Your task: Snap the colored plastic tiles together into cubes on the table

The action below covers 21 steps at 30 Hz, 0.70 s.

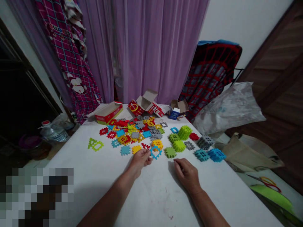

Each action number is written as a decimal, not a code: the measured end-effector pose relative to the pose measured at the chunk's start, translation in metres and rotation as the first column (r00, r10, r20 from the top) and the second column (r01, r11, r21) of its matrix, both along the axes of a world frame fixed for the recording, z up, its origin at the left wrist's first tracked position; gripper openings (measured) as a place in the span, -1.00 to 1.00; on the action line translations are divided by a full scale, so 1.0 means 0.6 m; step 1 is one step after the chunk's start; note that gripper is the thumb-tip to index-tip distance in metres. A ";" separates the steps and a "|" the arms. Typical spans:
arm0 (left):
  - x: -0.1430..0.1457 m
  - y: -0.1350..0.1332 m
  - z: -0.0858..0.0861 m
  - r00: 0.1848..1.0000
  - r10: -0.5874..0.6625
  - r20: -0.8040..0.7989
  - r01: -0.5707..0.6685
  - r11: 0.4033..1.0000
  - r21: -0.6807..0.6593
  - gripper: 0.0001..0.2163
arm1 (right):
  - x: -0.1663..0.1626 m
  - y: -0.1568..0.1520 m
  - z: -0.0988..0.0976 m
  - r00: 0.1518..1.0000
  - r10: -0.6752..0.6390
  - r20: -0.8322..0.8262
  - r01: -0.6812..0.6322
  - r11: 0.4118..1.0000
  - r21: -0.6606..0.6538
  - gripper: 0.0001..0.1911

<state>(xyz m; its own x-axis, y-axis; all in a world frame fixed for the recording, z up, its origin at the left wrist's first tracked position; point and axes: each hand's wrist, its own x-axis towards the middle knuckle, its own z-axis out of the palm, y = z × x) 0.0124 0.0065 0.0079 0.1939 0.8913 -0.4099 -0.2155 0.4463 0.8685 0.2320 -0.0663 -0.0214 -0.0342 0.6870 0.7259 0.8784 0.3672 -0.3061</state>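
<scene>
My left hand (141, 157) is closed, pinching the edge of a blue open-frame interlocking tile (153, 156) just above the white table. My right hand (187, 171) rests on the table with its fingers curled; whether anything is under them is hidden. Just beyond it lies a green tile stack (170, 152). A loose heap of mixed tiles (135, 135) in red, yellow, grey and blue spreads ahead of my left hand. Sorted stacks stand to the right: lime green (185, 132), grey (205, 142), teal (201, 155) and blue (216, 155).
Along the table's far edge sit a red and green box (110, 115), opened red cartons (146, 105) and a blue box (174, 113). Two lime frame tiles (95, 144) lie at the left. A clear plastic bag (229, 107) and scissors (267, 182) are beyond the right edge.
</scene>
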 end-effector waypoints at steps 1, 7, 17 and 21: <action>0.005 -0.002 -0.002 1.000 -0.008 0.004 0.008 1.000 -0.007 -0.65 | -0.002 0.001 -0.002 1.000 0.003 0.004 -0.003 1.000 -0.008 -0.81; 0.009 -0.007 -0.008 0.999 -0.049 -0.023 0.048 0.999 -0.010 -0.68 | -0.001 0.003 -0.004 1.000 -0.009 -0.003 0.008 0.999 -0.048 -0.80; 0.009 -0.009 -0.001 0.996 -0.069 -0.059 0.069 0.998 -0.008 -0.63 | -0.030 0.000 0.003 0.998 0.014 -0.069 -0.021 0.995 -0.096 -0.80; 0.011 -0.012 0.001 0.996 -0.052 -0.075 0.053 0.999 0.011 -0.64 | -0.054 -0.003 0.005 0.996 0.048 -0.070 -0.056 0.992 -0.117 -0.81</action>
